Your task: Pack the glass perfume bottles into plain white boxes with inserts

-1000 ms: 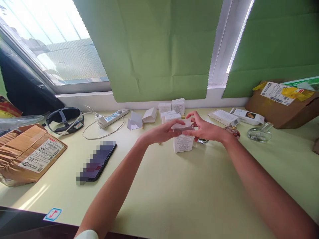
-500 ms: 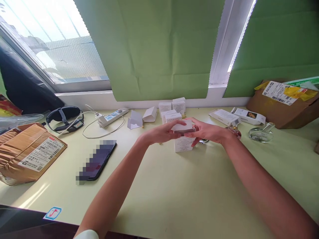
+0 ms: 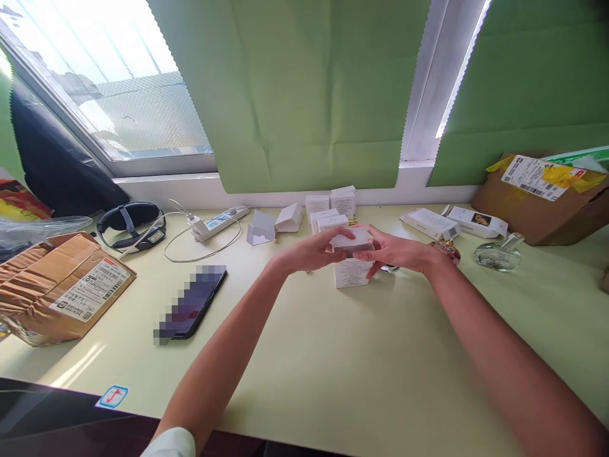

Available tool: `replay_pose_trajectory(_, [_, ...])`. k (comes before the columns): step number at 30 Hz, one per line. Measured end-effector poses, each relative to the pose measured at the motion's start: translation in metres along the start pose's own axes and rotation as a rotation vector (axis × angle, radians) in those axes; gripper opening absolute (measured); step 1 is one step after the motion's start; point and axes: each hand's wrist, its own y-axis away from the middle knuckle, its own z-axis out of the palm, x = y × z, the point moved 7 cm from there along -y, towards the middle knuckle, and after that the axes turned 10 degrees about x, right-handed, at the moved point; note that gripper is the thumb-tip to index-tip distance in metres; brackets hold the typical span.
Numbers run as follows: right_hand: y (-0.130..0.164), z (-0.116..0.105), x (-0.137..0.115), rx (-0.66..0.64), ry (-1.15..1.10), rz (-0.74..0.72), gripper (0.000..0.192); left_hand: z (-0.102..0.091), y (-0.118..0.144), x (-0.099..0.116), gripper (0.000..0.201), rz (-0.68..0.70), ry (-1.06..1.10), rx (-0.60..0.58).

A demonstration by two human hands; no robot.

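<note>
Between my two hands is a small white box lid (image 3: 352,239), with fingers closed on it from both sides. My left hand (image 3: 316,249) grips its left side, and my right hand (image 3: 387,247) has the right side. Directly below the lid stands a white printed box (image 3: 352,274); whether lid and box touch is hidden by my fingers. Behind my hands are more white boxes (image 3: 332,221) in a group. An opened white carton piece (image 3: 261,228) and another white box part (image 3: 288,218) lie to the left.
A phone (image 3: 197,304), a power strip (image 3: 219,223) with a cable, a black headset (image 3: 130,226) and a cardboard box (image 3: 71,285) occupy the left. On the right are a glass bottle (image 3: 498,255), a reddish bottle (image 3: 446,250), flat white cartons (image 3: 431,224) and a large carton (image 3: 533,216).
The view has shifted slightly, so things on the left sit a little farther right. Both hands keep nearly the same grip around the white lid.
</note>
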Motion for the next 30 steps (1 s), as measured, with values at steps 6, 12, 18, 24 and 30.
replay_pose_trajectory(6, [0.0,0.003,0.003,-0.058,0.158,-0.023,0.102,-0.008,0.0,0.022,0.024,0.187,-0.265,0.17])
replay_pose_trajectory(12, [-0.003,0.016,0.0,-0.008,0.144,-0.108,0.07,-0.033,0.001,0.031,0.023,0.246,-0.284,0.412])
replay_pose_trajectory(18, [0.015,0.041,0.033,0.114,-0.104,-0.081,0.047,-0.039,0.021,0.061,0.021,0.352,-0.281,0.397])
replay_pose_trajectory(24, [0.037,0.047,0.084,0.343,-0.032,-0.039,0.033,-0.014,0.035,0.089,0.024,0.47,-0.312,0.138])
replay_pose_trajectory(30, [0.043,0.049,0.08,0.335,0.046,-0.125,0.039,-0.001,0.038,0.088,0.014,0.447,-0.305,-0.007])
